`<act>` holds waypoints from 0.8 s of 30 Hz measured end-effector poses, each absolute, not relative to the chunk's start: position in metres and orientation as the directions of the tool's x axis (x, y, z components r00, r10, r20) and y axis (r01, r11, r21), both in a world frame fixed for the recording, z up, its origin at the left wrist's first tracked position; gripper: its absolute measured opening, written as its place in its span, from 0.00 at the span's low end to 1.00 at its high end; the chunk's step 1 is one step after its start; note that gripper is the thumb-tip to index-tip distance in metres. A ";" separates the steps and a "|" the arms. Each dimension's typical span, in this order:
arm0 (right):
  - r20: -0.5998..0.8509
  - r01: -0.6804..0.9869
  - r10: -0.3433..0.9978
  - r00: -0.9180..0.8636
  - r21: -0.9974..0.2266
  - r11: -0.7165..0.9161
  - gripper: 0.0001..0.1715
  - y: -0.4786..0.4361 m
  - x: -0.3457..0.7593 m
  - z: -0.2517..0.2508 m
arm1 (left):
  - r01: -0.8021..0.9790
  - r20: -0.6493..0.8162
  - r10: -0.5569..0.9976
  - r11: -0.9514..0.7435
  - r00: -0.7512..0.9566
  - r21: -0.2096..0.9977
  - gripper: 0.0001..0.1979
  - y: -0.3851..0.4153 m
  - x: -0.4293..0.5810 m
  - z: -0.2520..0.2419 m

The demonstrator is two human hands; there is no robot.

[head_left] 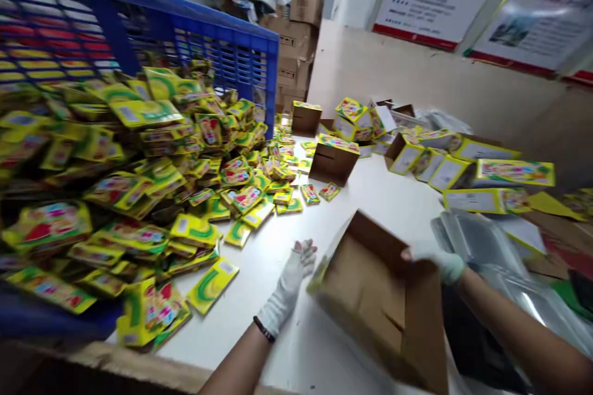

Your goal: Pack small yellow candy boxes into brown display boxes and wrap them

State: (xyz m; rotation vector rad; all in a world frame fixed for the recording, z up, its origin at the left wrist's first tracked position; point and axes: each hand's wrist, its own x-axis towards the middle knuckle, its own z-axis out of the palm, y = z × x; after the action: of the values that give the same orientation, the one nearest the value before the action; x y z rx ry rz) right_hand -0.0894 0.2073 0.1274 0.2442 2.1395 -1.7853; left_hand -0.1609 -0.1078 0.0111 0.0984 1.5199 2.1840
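My right hand [435,260], in a white fingertipless glove, grips the upper right edge of an open brown cardboard box [370,278]. The box is tilted with its hollow inside facing me; a printed yellow-green side shows at its left edge. My left hand [294,278], gloved alike and with a dark bracelet at the wrist, is just left of the box. Its fingers are loosely bent, with nothing in them. Left of that hand, small yellow-green printed packs [213,284] lie on the white table [250,333]. Motion blurs the box and the right hand somewhat.
A blue plastic crate [185,18] lies tipped at the left, heaps of packs spilling from it. Printed display boxes [333,157] stand farther back, more [514,173] at the right. Clear plastic trays [482,241] lie beside my right arm. Cartons [294,43] are stacked behind.
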 end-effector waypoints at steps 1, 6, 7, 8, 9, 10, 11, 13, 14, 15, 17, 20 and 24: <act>-0.405 0.348 -0.228 -0.885 -0.903 0.254 0.25 0.192 -0.095 0.118 | -0.308 -0.178 0.447 -0.237 -0.877 0.921 0.40 -0.120 -0.147 0.013; -0.577 0.182 -0.512 -0.637 -0.757 0.627 0.28 0.139 -0.100 0.084 | 0.265 0.167 0.300 0.325 -0.939 0.908 0.17 -0.217 -0.101 0.027; -0.577 0.130 -0.449 -0.682 -0.700 0.702 0.27 0.136 -0.096 0.079 | 0.346 0.276 0.215 0.460 -0.937 0.817 0.15 -0.241 -0.100 0.032; -0.552 0.083 -0.380 -0.742 -0.638 0.765 0.29 0.135 -0.092 0.075 | 0.382 0.367 0.152 0.587 -0.918 0.713 0.15 -0.264 -0.102 0.037; -0.504 0.040 -0.322 -0.802 -0.583 0.811 0.32 0.136 -0.087 0.072 | 0.379 0.420 0.123 0.699 -0.899 0.606 0.15 -0.284 -0.106 0.041; -0.434 -0.001 -0.283 -0.855 -0.544 0.839 0.37 0.136 -0.082 0.071 | 0.351 0.420 0.132 0.791 -0.898 0.501 0.16 -0.299 -0.112 0.045; -0.348 -0.041 -0.256 -0.902 -0.519 0.854 0.40 0.136 -0.078 0.071 | 0.319 0.385 0.157 0.858 -0.909 0.402 0.18 -0.309 -0.119 0.048; -0.151 -0.121 -0.225 -0.963 -0.503 0.855 0.40 0.130 -0.070 0.077 | 0.267 0.248 0.205 0.931 -0.947 0.248 0.23 -0.314 -0.132 0.049; -0.047 -0.163 -0.215 -0.975 -0.504 0.848 0.37 0.124 -0.067 0.082 | 0.249 0.180 0.212 0.944 -0.961 0.217 0.24 -0.309 -0.136 0.048; 0.053 -0.207 -0.210 -0.976 -0.504 0.838 0.33 0.116 -0.065 0.087 | 0.228 0.123 0.203 0.944 -0.971 0.237 0.22 -0.301 -0.139 0.046; 0.219 -0.324 -0.245 -0.944 -0.488 0.811 0.26 0.095 -0.064 0.099 | 0.159 0.040 0.158 0.883 -0.987 0.442 0.19 -0.280 -0.138 0.046; 0.398 -0.523 -0.370 -0.839 -0.409 0.748 0.26 0.055 -0.068 0.113 | 0.048 -0.072 0.221 0.494 -0.973 0.868 0.21 -0.246 -0.120 0.058; 0.418 -0.676 -0.558 -0.717 -0.219 0.704 0.23 0.011 -0.072 0.130 | 0.042 -0.060 0.581 0.160 -0.811 0.986 0.22 -0.216 -0.094 0.096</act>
State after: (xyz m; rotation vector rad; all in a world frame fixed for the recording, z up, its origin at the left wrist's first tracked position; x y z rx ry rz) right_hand -0.0719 0.0112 0.1304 -1.1932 3.1924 -0.6372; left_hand -0.0942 -0.2165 0.0964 0.5909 2.0156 1.6919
